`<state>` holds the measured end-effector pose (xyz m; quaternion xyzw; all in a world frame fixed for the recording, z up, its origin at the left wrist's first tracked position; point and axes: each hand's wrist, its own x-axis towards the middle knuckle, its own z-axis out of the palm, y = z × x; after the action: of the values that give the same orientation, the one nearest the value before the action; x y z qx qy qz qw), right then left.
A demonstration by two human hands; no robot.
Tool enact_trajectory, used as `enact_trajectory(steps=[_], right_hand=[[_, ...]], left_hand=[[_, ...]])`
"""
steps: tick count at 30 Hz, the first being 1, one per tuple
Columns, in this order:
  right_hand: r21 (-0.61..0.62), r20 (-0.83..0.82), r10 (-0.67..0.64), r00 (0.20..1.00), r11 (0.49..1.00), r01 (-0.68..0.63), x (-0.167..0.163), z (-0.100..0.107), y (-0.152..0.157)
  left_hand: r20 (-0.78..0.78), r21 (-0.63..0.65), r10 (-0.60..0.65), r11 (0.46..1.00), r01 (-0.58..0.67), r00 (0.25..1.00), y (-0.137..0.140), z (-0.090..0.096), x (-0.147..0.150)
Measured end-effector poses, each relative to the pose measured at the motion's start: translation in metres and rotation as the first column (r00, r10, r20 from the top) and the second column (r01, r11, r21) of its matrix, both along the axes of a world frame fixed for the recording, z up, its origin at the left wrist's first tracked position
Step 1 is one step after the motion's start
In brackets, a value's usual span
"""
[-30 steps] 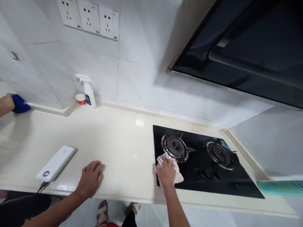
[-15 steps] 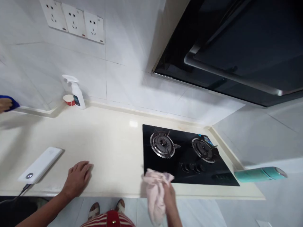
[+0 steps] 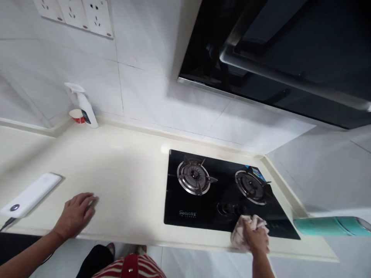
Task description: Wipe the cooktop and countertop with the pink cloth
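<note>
My right hand (image 3: 257, 237) is closed on a crumpled pale pink cloth (image 3: 239, 233), pressed against the front edge of the black gas stove (image 3: 203, 210), just below its knobs (image 3: 230, 208). Part of the cloth is hidden under the fingers. The stove has two round burners, a left burner (image 3: 194, 174) and a right burner (image 3: 251, 186). My left hand (image 3: 75, 212) rests flat on the cream countertop (image 3: 124, 185), fingers stretched out and holding nothing. To its left lies a white power bank (image 3: 33, 193) with a cable plugged in.
A white spray bottle (image 3: 87, 110) and a red-and-white paper cup (image 3: 77, 116) stand in the back left corner. At the counter's right end lies a teal bottle (image 3: 330, 226). A black range hood (image 3: 275, 77) overhangs the stove. Wall sockets (image 3: 72, 15) are at upper left.
My right hand has moved right with the cloth, from the stove's front left corner to below the knobs. The view has shifted; another person's hand with a blue cloth at far left is gone.
</note>
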<state>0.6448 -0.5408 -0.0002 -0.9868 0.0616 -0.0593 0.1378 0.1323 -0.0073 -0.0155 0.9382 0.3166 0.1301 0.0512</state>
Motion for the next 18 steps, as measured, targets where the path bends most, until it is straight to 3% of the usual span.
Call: enact_trajectory(steps=[3,7,11,14,18], right_hand=[[0.037,-0.044,0.003,0.999,0.999,-0.001,-0.022,-0.021,0.018],[0.124,0.039,0.211,0.977,0.969,-0.215,-0.079,-0.034,0.053],[0.236,0.137,0.465,0.875,0.843,-0.484,-0.131,-0.033,0.116],[0.292,0.171,0.573,0.801,0.747,-0.597,-0.148,-0.03,0.155],[0.313,0.168,0.658,0.734,0.671,-0.672,-0.141,-0.034,0.157]], left_hand=[[0.005,0.005,0.006,1.0,-0.006,1.0,0.0,0.002,0.0],[0.026,0.0,0.006,1.0,-0.006,1.0,0.0,-0.001,-0.001],[0.015,-0.002,0.008,1.0,-0.008,1.0,0.002,-0.006,-0.003],[0.005,-0.005,0.005,1.0,-0.005,1.0,0.004,-0.009,-0.004],[0.034,0.028,-0.01,1.0,0.009,0.999,0.004,-0.009,-0.004]])
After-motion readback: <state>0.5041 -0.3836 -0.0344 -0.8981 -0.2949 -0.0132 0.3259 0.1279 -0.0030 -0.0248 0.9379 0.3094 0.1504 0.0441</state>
